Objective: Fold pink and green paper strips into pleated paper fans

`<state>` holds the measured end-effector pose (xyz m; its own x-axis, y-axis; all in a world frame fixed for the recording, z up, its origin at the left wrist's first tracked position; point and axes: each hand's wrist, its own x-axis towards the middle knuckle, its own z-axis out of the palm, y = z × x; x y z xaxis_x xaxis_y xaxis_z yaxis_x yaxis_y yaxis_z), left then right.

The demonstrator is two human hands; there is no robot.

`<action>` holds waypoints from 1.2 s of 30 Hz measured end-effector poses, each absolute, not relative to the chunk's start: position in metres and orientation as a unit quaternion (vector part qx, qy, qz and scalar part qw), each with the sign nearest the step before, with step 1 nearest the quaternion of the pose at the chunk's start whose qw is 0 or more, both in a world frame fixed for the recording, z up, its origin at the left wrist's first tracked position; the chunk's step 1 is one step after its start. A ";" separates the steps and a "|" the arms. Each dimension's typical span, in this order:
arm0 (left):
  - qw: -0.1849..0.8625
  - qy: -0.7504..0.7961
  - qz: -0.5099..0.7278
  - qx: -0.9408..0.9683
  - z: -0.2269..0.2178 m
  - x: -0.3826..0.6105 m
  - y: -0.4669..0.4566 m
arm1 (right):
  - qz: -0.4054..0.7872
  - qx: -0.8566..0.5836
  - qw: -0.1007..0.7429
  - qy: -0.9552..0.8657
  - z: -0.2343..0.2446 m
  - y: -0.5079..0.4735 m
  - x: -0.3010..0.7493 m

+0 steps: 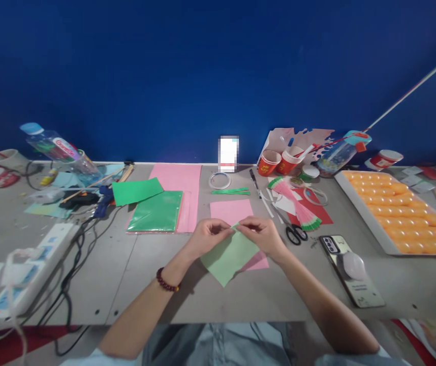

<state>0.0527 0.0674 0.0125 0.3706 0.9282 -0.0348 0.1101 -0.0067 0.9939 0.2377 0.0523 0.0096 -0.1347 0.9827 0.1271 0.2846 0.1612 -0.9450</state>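
Observation:
A sheet of light green paper [227,259] hangs at a tilt between my two hands, one corner pointing down toward me. My left hand [211,236] pinches its upper edge from the left. From the right, my right hand [261,235] pinches the same edge, the fingertips of both hands close together. Beneath the green sheet lies pink paper [230,207], partly covered by it and by my hands. Black-handled scissors [296,235] rest just right of my right hand. Two thin green strips [230,191] lie beyond the pink paper.
At left are a packet of green paper [157,211], a blue glue gun [104,201], cables and a power strip [31,274]. At right are a phone [351,274], red paper cups [269,162], a pink-and-green paper fan [296,203] and a tray of orange balls [401,213].

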 end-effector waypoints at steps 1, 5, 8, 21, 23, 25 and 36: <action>0.559 0.427 0.363 0.611 0.013 0.052 0.067 | 0.409 -0.501 0.426 -0.633 0.010 0.052 0.238; 0.557 0.427 0.359 0.616 0.013 0.052 0.068 | 0.407 -0.497 0.424 -0.638 0.010 0.053 0.238; 0.553 0.427 0.365 0.615 0.014 0.052 0.068 | 0.401 -0.493 0.424 -0.646 0.008 0.053 0.239; 0.554 0.411 0.372 0.622 0.012 0.052 0.068 | 0.378 -0.486 0.440 -0.654 0.010 0.052 0.235; 0.556 0.409 0.384 0.613 0.013 0.053 0.067 | 0.364 -0.488 0.444 -0.657 0.011 0.051 0.234; 0.558 0.411 0.391 0.606 0.014 0.055 0.067 | 0.352 -0.487 0.449 -0.661 0.012 0.051 0.233; 0.574 0.398 0.407 0.588 0.011 0.054 0.067 | 0.361 -0.481 0.465 -0.650 0.008 0.049 0.235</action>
